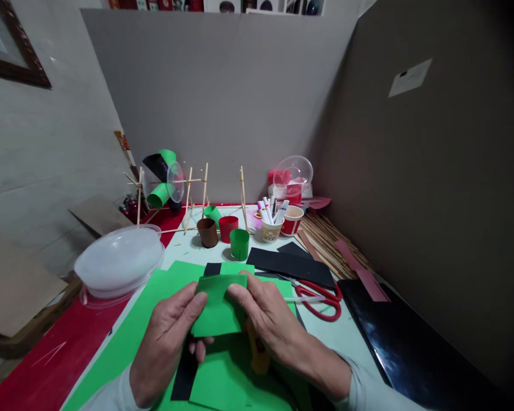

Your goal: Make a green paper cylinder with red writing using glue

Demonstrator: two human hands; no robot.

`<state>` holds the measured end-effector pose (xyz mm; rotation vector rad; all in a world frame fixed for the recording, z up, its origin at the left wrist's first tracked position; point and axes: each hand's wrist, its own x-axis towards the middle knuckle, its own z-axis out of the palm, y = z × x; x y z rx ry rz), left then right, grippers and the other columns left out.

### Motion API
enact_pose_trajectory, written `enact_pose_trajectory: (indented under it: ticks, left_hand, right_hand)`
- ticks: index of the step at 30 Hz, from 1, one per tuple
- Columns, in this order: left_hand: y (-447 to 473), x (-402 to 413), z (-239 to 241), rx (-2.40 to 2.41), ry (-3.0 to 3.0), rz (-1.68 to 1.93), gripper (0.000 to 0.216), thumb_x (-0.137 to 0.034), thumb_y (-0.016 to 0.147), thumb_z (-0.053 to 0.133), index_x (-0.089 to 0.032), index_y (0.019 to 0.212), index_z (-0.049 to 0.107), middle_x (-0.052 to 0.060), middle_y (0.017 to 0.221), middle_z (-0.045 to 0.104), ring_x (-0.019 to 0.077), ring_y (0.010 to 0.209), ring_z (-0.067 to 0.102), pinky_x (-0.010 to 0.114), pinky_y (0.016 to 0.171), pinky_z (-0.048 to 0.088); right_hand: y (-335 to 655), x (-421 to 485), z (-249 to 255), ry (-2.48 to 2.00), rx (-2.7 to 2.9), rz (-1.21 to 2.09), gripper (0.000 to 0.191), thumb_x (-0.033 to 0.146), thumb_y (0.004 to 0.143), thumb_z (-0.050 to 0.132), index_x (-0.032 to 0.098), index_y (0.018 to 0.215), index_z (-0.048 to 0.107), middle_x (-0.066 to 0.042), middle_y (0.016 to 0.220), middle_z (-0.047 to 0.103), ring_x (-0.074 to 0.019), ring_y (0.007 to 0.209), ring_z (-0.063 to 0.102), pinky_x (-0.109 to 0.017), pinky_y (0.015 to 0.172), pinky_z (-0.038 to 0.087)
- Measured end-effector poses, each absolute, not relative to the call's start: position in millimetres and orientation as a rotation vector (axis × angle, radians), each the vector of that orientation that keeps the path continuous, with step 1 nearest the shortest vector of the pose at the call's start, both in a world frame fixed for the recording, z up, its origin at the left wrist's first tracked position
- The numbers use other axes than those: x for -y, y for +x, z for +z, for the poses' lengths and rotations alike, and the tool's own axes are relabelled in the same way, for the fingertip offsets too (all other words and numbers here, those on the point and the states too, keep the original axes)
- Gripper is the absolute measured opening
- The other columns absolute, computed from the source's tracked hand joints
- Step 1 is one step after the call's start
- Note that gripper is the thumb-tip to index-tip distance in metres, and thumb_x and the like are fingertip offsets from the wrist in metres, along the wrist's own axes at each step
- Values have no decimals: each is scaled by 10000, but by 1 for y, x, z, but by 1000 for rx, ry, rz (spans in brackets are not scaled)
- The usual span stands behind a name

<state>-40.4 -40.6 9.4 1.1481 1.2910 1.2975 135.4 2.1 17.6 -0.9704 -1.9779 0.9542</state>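
Both hands hold one green paper piece [217,308] just above the table. My left hand [168,334] pinches its left edge, thumb on top. My right hand [269,319] grips its right edge with fingers curled over it. Under the hands lie larger green sheets [154,308] and a black paper strip [184,374]. A yellow object [257,357], partly hidden, sits beneath my right wrist.
Red-handled scissors [321,299] lie right of the hands, with black paper [289,264] behind. Brown, red and green paper cylinders [225,231], cups of markers [278,220], a wooden stick frame [188,197], stacked clear plastic lids [120,262] and bamboo sticks [329,242] stand further back.
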Motion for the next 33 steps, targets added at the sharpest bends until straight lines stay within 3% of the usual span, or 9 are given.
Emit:
enact_pose_trajectory:
  ticks: [12, 19, 26, 33]
  left_hand:
    - [-52, 37, 8, -1229, 1186, 1227, 371, -515, 845, 692, -202, 661, 616, -29, 447, 598, 130, 323, 550, 200, 350, 413]
    - [-51, 33, 25, -1358, 1462, 1299, 294, -415, 782, 748, -201, 629, 618, -22, 668, 558, 136, 638, 527, 209, 574, 458]
    - [-56, 37, 23, -1295, 1506, 1301, 431, -420, 905, 618, -212, 574, 439, -53, 601, 341, 115, 567, 337, 250, 514, 307]
    - [-51, 31, 20, -1234, 1559, 1257, 332, -420, 927, 547, -199, 678, 548, -40, 664, 440, 135, 638, 419, 261, 599, 363]
  right_hand:
    - [136, -7, 15, -870, 1870, 1036, 428, 445, 1035, 430, 226, 673, 363, 56, 642, 316, -111, 581, 328, -265, 561, 270]
    - [141, -4, 18, -875, 1877, 1084, 449, 404, 1026, 467, 223, 646, 312, 55, 637, 272, -109, 583, 283, -275, 557, 241]
    - [135, -3, 18, -816, 1971, 1157, 431, 435, 1022, 456, 223, 660, 360, 60, 629, 284, -107, 564, 280, -264, 536, 242]
    - [136, 0, 20, -866, 1977, 1068, 436, 410, 1016, 463, 221, 640, 349, 52, 631, 287, -111, 573, 281, -266, 538, 240]
